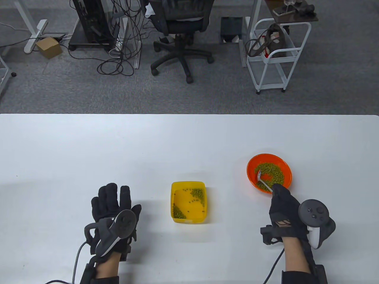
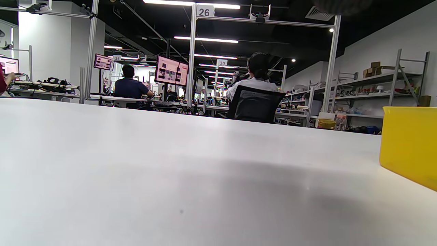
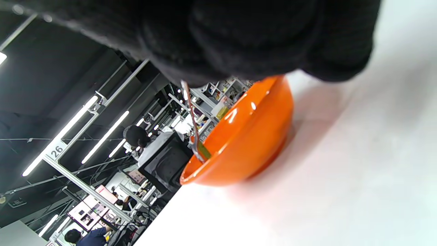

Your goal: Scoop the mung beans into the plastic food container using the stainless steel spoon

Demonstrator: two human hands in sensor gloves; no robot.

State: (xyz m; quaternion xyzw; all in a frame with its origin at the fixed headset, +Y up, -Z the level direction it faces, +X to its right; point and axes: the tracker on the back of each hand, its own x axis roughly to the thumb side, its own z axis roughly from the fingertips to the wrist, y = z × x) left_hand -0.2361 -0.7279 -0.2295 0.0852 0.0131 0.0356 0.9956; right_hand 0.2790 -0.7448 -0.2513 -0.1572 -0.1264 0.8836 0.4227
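**A:** Where was your right hand (image 1: 284, 207)?

**B:** At the near rim of the orange bowl (image 1: 252, 168), on the right side of the table (image 1: 189, 139). You gripped the handle of the stainless steel spoon (image 1: 264, 182) with fingers curled around it. The spoon's scoop end sat down in the mung beans (image 1: 271, 171) inside the bowl. In the right wrist view the handle (image 3: 191, 116) dropped from under your glove past the bowl's rim (image 3: 239, 136).

**A:** And your left hand (image 1: 114, 207)?

**B:** You had it lying flat on the table, near left, fingers spread and pointing away from you. It held nothing and touched nothing but the tabletop.

**A:** The container?

**B:** The yellow plastic food container (image 1: 187, 220) stood in the near middle, between your hands, apart from both. It already held two small clumps of beans, one far right and one near left, plus a few loose ones. The left wrist view caught only its side wall (image 2: 409, 143) at the right edge.
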